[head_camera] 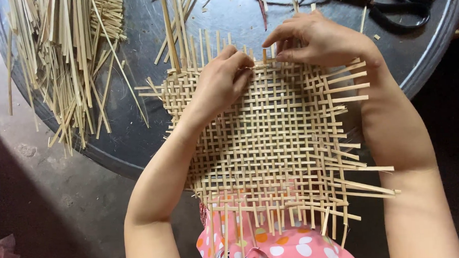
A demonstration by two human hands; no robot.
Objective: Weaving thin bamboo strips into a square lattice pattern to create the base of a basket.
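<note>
A square mat of woven pale bamboo strips (276,142) lies half on a round dark table (137,143) and half over my lap. My left hand (220,83) rests on the mat's far left part, fingers curled and pressing on the weave. My right hand (321,40) is at the mat's far edge, its thumb and forefinger pinching the end of an upright strip (264,55). Loose strip ends stick out on all sides of the mat.
A heap of loose bamboo strips (66,58) lies on the table's left side. Black scissors (404,5) sit at the far right of the table. Pink dotted cloth (281,245) shows under the mat's near edge. The floor (47,204) is dark.
</note>
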